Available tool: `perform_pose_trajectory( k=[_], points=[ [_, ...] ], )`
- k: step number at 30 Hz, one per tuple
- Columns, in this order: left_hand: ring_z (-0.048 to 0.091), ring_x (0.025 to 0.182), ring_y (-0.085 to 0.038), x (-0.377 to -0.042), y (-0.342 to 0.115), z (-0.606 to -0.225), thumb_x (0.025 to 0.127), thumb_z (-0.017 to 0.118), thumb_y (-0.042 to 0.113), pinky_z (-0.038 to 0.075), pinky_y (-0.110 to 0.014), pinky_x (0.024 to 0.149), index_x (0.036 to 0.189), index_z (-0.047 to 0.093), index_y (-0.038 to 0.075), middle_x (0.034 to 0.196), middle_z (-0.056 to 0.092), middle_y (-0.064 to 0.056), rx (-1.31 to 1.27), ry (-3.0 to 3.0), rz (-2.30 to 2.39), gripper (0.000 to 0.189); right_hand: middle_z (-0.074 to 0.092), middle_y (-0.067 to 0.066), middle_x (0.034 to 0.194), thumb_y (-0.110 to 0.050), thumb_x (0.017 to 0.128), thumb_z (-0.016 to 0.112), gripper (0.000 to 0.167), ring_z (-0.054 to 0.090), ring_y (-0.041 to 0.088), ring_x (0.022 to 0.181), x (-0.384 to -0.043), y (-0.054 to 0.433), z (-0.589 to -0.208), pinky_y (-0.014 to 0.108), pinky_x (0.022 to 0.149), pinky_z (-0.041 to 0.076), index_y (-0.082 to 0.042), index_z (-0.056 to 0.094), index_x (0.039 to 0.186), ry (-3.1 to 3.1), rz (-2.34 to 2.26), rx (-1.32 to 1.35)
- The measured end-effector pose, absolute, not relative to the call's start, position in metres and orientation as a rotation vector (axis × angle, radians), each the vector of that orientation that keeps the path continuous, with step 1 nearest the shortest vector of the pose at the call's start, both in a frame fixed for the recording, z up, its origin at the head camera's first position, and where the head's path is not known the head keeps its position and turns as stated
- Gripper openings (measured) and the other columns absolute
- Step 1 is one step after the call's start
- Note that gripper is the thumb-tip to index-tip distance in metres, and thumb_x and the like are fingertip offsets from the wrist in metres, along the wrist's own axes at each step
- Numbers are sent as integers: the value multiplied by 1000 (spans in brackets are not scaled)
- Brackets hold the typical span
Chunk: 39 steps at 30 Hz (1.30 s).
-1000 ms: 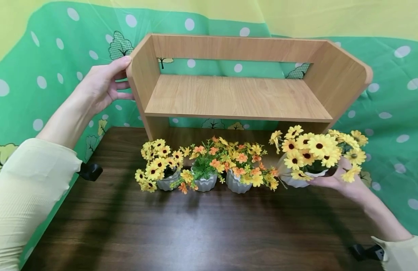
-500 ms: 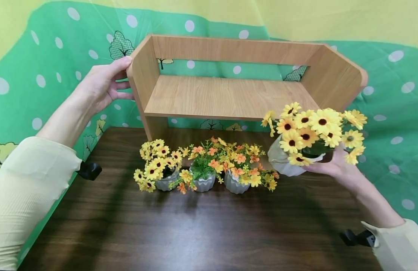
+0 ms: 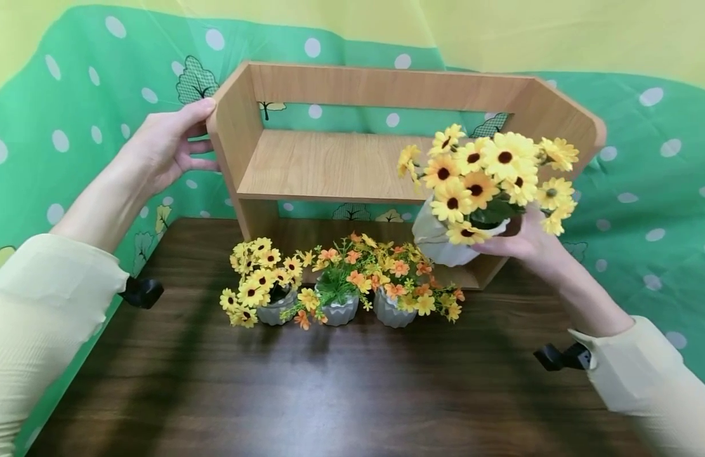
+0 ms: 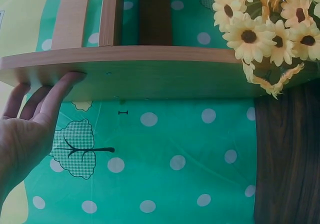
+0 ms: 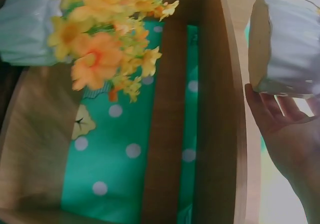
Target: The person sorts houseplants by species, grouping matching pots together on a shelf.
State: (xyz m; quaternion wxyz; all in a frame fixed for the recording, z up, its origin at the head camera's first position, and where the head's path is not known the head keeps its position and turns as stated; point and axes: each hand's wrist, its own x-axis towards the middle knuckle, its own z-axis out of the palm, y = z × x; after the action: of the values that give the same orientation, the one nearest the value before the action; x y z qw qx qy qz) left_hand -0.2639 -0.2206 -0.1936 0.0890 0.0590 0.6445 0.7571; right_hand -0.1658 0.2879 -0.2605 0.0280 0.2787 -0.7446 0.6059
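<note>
My left hand [image 3: 168, 147] touches the left side panel of a two-tier wooden shelf [image 3: 329, 166]; its fingers [image 4: 56, 96] lie against the panel's outer face. At the shelf's right half, my right hand [image 3: 526, 240] holds up a pale flowerpot [image 3: 443, 238] of yellow daisy-like flowers [image 3: 489, 178], slightly tilted. Its thumb lies along the rim, and in the right wrist view its fingers [image 5: 287, 106] are under and around the pot. The held pot is raised to the upper board's front edge and covers that board's right part.
Three more flowerpots stand in a row before the shelf: yellow daisies [image 3: 261, 279] at left, then orange and yellow blooms [image 3: 339, 279] and another orange and yellow pot [image 3: 396, 308]. The dark wooden table [image 3: 306, 393] meets a patterned green cloth backdrop [image 3: 638, 222].
My right hand has carried the pot of yellow flowers upward and to the left, off the table's right side to the upper board's level. My left hand stays at the side panel.
</note>
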Motion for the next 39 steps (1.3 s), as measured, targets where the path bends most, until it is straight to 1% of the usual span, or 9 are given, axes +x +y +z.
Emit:
perform_pose_trajectory(
  k=[1,6,11,14,18,22,27,35,39],
  points=[
    [68,120,-25,-264,-221,-194,96,73,35,66,-40,70,145,59,20,160,43,-10,176,1915,2252,52,53,-6,143,7,78,74,81,52,5,128,-166,282,-257,11,99,47,-18,45,150,-2348,1720,725],
    [72,109,-22,-265,-224,-195,96,73,34,66,-41,70,143,61,21,159,45,-9,190,1899,2258,50,52,0,146,3,81,71,79,55,11,128,-178,259,-239,15,96,52,-19,43,152,-2426,1699,697],
    [75,103,-19,-268,-228,-195,98,71,33,66,-41,70,143,61,19,157,47,-8,218,1897,2262,48,59,0,133,-2,83,71,63,63,13,111,-200,233,-231,20,90,55,-16,51,141,-2399,1740,790],
    [75,102,-19,-268,-229,-196,100,69,32,66,-41,70,144,60,19,157,46,-8,226,1885,2258,47,72,-7,100,-11,87,71,37,67,7,82,-212,220,-229,20,74,55,-13,63,122,-2457,1748,807],
    [75,102,-19,-268,-229,-197,100,69,32,66,-42,70,144,60,20,158,44,-9,228,1872,2254,47,72,-7,73,-22,89,71,36,64,8,62,-224,207,-228,24,63,53,-14,62,123,-2544,1695,778],
    [76,100,-20,-268,-230,-197,98,71,31,66,-42,69,141,63,19,149,53,-7,228,1860,2278,45,76,-2,94,-29,88,73,54,69,14,81,-233,194,-223,28,75,56,-16,55,136,-2585,1640,708],
    [77,99,-21,-268,-232,-197,99,70,29,66,-44,69,138,66,17,136,62,-4,247,1837,2294,41,70,-3,105,-38,85,77,51,60,14,90,-245,175,-218,29,82,49,-16,62,129,-2609,1584,618],
    [78,98,-21,-269,-238,-199,100,68,27,66,-43,69,138,65,17,130,65,-2,256,1826,2302,39,65,5,130,-25,86,79,55,63,20,117,-268,140,-222,32,98,53,-13,59,136,-2404,1798,856],
    [78,97,-22,-268,-241,-199,101,67,27,66,-44,69,139,64,16,128,65,-2,257,1827,2306,39,63,7,133,-24,85,80,57,61,24,122,-279,120,-224,36,104,52,-13,58,137,-2299,1876,936]
  ],
)
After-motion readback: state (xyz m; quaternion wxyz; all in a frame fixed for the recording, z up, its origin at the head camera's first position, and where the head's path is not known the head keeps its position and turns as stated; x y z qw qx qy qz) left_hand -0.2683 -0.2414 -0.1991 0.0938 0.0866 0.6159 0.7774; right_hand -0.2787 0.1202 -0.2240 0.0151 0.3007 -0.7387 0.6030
